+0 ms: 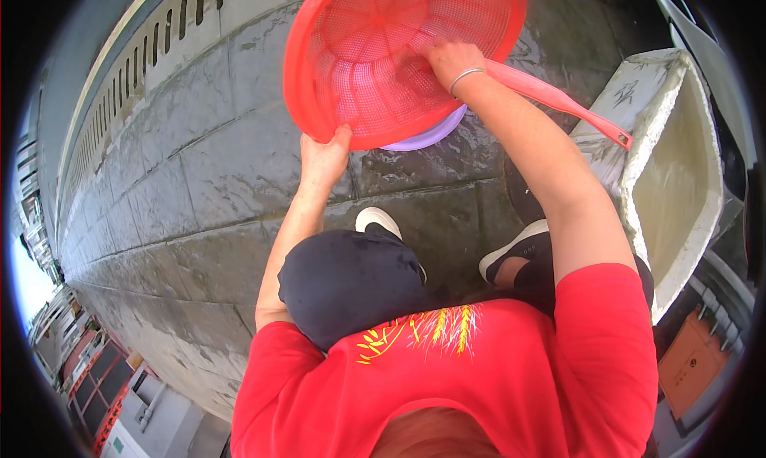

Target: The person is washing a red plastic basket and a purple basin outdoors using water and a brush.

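A large red plastic colander [377, 81] is tilted with its meshed inside facing me. My left hand [326, 150] grips its near-left rim, thumb over the edge. Inside the bowl, my right hand [455, 63] is closed around a long-handled tool [550, 96] of pinkish-red plastic that looks like a scrub brush. The tool's working end is a dark blur against the mesh, so its exact shape is hard to tell. Its handle sticks out to the right and ends in a hanging hole. Below the colander shows the rim of a purple plastic basin [428, 136], mostly hidden.
Wet stone paving [197, 177] surrounds my feet. At the right, a worn white foam box [676, 177] lies on its side, close to the handle's end. A slotted drain cover [173, 33] runs along the kerb at the left. An orange panel [691, 362] stands at lower right.
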A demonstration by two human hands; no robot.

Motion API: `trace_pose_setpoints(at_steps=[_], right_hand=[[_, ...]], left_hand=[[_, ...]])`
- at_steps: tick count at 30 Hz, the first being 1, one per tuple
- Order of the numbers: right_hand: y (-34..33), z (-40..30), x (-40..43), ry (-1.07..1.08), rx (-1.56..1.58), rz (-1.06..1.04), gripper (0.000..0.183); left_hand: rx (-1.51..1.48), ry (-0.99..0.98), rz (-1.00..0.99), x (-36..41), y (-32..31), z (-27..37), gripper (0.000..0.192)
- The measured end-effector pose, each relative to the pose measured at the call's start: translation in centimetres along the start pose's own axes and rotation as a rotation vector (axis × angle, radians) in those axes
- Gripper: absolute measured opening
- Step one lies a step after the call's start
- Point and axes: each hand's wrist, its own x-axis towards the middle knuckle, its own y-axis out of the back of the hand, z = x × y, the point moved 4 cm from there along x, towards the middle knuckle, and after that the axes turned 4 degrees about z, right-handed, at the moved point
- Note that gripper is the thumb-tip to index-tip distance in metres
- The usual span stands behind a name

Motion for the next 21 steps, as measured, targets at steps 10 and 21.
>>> trace_pose_setpoints(at_steps=[10, 21], right_hand=[[1.5, -10.5, 0.0, -0.060, 0.736, -0.027, 0.024], [-0.8, -1.6, 1.5, -0.064, 0.021, -0.008, 0.025]], left_hand=[[-0.137, 0.033, 0.020, -0.1, -0.6, -0.6, 0.023], [-0.039, 0.022, -0.017, -0.1, -0.2, 0.1, 0.030]])
